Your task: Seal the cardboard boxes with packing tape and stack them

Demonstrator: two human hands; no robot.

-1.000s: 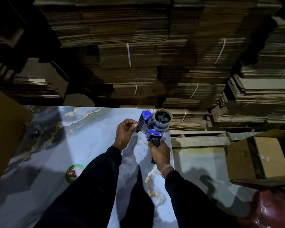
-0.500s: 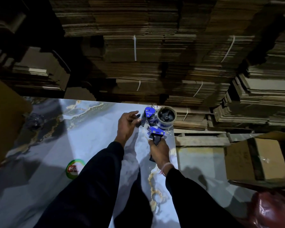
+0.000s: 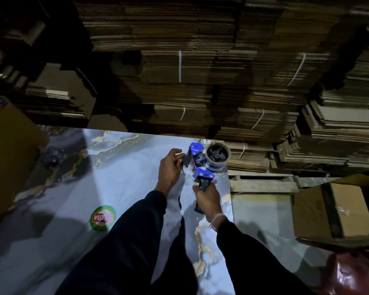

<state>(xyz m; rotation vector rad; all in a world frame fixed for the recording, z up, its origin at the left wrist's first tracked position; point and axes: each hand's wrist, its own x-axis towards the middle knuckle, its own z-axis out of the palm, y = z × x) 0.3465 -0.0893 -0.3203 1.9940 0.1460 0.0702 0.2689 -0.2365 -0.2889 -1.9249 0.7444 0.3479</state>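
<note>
A blue tape dispenser (image 3: 197, 162) with a roll of clear packing tape (image 3: 217, 156) is held above the far right corner of the marbled table (image 3: 77, 188). My right hand (image 3: 208, 199) grips its black handle from below. My left hand (image 3: 170, 167) pinches at the dispenser's front end, where the tape comes out; the tape end itself is too small to make out. A taped cardboard box (image 3: 337, 211) stands on the floor to the right. Part of another cardboard box (image 3: 6, 154) shows at the left edge.
Tall piles of flat, strapped cardboard (image 3: 200, 71) fill the background behind the table. A round green and red sticker (image 3: 102, 218) lies on the tabletop. A wooden pallet (image 3: 262, 184) sits right of the table, and something red and shiny (image 3: 354, 275) is at the bottom right.
The dispenser has tilted so its roll faces more upward. My left hand has stayed at the dispenser's front end, its fingers shifting there. The camera has tipped slightly.
</note>
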